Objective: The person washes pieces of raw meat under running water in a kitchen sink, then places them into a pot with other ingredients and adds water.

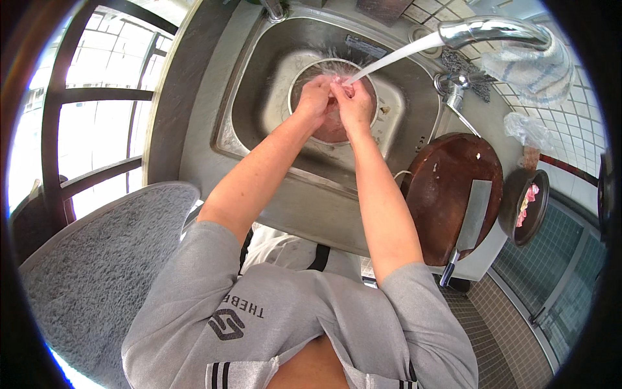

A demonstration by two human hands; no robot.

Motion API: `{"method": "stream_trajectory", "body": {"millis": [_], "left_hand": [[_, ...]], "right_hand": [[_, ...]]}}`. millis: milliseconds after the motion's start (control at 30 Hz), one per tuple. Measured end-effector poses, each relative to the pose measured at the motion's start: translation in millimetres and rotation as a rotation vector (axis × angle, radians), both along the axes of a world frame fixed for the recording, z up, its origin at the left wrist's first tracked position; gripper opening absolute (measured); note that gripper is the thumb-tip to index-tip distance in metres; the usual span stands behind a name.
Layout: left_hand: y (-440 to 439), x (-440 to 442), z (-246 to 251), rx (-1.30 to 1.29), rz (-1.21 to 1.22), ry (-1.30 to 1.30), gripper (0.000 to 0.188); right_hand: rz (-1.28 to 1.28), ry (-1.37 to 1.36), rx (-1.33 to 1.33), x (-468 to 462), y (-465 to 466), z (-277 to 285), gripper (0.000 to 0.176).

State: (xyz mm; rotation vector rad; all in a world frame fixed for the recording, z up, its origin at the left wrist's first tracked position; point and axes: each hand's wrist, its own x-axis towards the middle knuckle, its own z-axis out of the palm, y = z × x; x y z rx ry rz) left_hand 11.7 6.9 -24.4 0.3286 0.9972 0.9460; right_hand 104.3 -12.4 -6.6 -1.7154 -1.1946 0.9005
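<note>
Both of my hands meet over a round metal bowl [291, 92] that stands in the stainless steel sink [262, 68]. The bowl holds reddish water. My left hand [313, 97] and my right hand [354, 104] grip a piece of pink raw meat [347, 89] between their fingers. A stream of water [393, 61] from the chrome faucet [491, 30] strikes the meat and splashes. My fingers partly hide the meat, and whatever lies under the water is unclear.
On the right, a cleaver [474, 214] lies on a round wooden cutting board [432, 209], its handle past the edge. Beside it a dark pot [510, 204] holds pieces of raw meat [528, 202]. The faucet lever [464, 114] and a plastic bag [527, 130] are behind. A barred window is at left.
</note>
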Motion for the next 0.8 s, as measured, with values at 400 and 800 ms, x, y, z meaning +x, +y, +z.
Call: {"method": "stream_trajectory", "body": {"millis": [400, 800], "left_hand": [[-0.3, -22.4, 9.1, 0.079, -0.035, -0.161, 0.024], [-0.3, -32.1, 5.7, 0.153, -0.001, -0.287, 0.038]], "right_hand": [[-0.128, 0.515, -0.11, -0.6, 16.3, -7.9, 0.019], [-0.043, 0.885, -0.26, 15.5, 9.3, -2.2, 0.023]]}}
